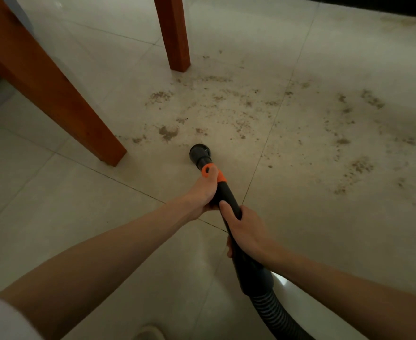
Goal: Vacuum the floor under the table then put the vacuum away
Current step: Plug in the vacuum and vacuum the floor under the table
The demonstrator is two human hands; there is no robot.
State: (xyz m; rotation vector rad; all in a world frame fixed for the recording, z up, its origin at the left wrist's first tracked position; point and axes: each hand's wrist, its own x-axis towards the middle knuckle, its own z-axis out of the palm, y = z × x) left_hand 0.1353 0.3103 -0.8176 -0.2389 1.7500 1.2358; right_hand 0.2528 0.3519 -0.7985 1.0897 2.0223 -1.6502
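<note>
A black vacuum wand (226,195) with an orange collar points down and away from me. Its round brush nozzle (199,153) sits at the pale tiled floor (54,217). My left hand (203,192) grips the wand just behind the orange collar, thumb up along it. My right hand (245,229) grips the wand lower down, nearer me. A ribbed black hose (273,312) runs from the wand toward the bottom edge. Brown crumbs and dirt (238,114) lie scattered on the tiles beyond and to the right of the nozzle.
Two reddish wooden table legs stand nearby: one (62,101) slants in from the upper left, ending left of the nozzle, another (176,33) stands farther back. A dark edge (373,6) runs along the top right. More dirt (361,165) spreads at right.
</note>
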